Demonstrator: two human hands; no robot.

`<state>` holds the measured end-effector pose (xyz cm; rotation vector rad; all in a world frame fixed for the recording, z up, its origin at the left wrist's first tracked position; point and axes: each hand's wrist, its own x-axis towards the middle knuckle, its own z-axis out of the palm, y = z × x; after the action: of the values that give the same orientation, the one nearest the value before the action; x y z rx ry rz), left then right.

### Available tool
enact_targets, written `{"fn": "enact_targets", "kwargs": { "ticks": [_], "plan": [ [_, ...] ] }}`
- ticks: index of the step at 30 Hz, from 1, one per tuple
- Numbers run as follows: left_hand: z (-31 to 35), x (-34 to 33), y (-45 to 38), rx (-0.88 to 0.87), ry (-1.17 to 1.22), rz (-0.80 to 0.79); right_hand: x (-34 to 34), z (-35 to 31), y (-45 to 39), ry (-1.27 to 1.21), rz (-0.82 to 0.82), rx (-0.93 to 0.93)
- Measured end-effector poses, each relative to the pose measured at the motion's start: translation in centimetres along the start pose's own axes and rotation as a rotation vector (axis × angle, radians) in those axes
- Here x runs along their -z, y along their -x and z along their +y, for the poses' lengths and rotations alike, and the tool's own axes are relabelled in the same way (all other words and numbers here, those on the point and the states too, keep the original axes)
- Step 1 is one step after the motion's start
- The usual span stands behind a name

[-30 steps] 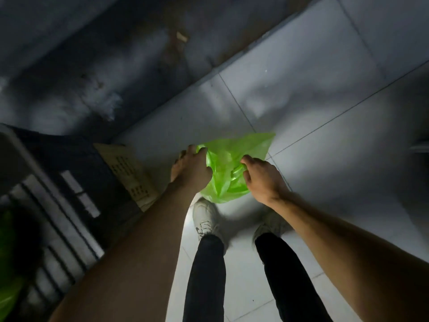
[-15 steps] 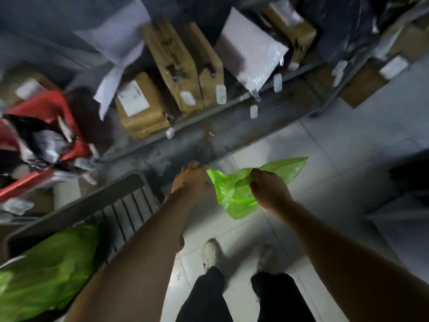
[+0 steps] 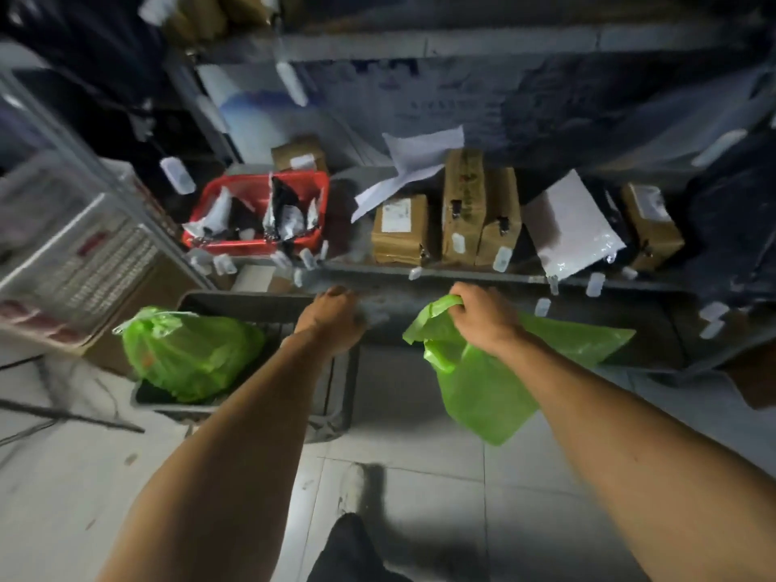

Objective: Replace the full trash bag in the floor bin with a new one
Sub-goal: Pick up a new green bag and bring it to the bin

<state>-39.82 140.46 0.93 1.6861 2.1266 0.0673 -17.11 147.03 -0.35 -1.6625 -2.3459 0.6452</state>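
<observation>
A dark slatted floor bin [image 3: 336, 396] stands on the tiles at centre left. Inside it sits a full green trash bag [image 3: 189, 354], knotted at its top. My right hand [image 3: 483, 319] grips the bunched mouth of a new, empty green bag [image 3: 478, 392], which hangs down in the air to the right of the bin. My left hand [image 3: 331, 323] hovers over the bin's far right corner, apart from the new bag. Its fingers are loosely curled and hold nothing that I can see.
A low shelf [image 3: 462, 277] runs behind the bin, carrying brown parcels [image 3: 399, 228], white mailers and a red basket [image 3: 256, 212] of packets. White crates [image 3: 71, 254] stand at the left. Cables lie on the floor at the left. My shoe [image 3: 352, 489] is on the tiles below.
My head has lifted from the floor to the shelf and bin. My left hand has let go of the new bag, which now hangs from my right hand alone.
</observation>
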Motion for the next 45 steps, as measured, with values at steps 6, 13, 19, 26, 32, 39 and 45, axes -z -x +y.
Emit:
{"fn": "enact_targets", "kwargs": {
  "ticks": [6, 13, 19, 26, 32, 39, 45],
  "plan": [
    [-1.5, 1.7, 7.5, 0.18, -0.017, 0.154, 0.4, -4.8, 0.7, 0.014, -0.064, 0.267],
    [-6.9, 2.7, 18.0, 0.441, -0.02, 0.261, -1.8, -13.8, 3.6, 0.062, -0.154, 0.52],
    [-13.2, 0.6, 30.6, 0.651, 0.056, 0.333, -5.7, -22.4, 9.6, 0.072, -0.274, 0.703],
    [-16.8, -4.3, 45.8, 0.926, 0.133, 0.356, -10.0, -29.7, 20.0, 0.136, -0.363, 0.937],
    [-18.3, -7.4, 56.6, 1.082, 0.187, 0.437, -14.1, -34.5, 29.0, 0.117, -0.422, 1.153],
    [-20.8, -12.3, 69.0, 1.299, 0.25, 0.42, -20.0, -40.8, 39.9, 0.125, -0.523, 1.369],
    [-24.4, -14.5, 75.5, 1.464, 0.308, 0.453, -26.1, -46.9, 46.2, 0.175, -0.63, 1.551]
  ]
}}
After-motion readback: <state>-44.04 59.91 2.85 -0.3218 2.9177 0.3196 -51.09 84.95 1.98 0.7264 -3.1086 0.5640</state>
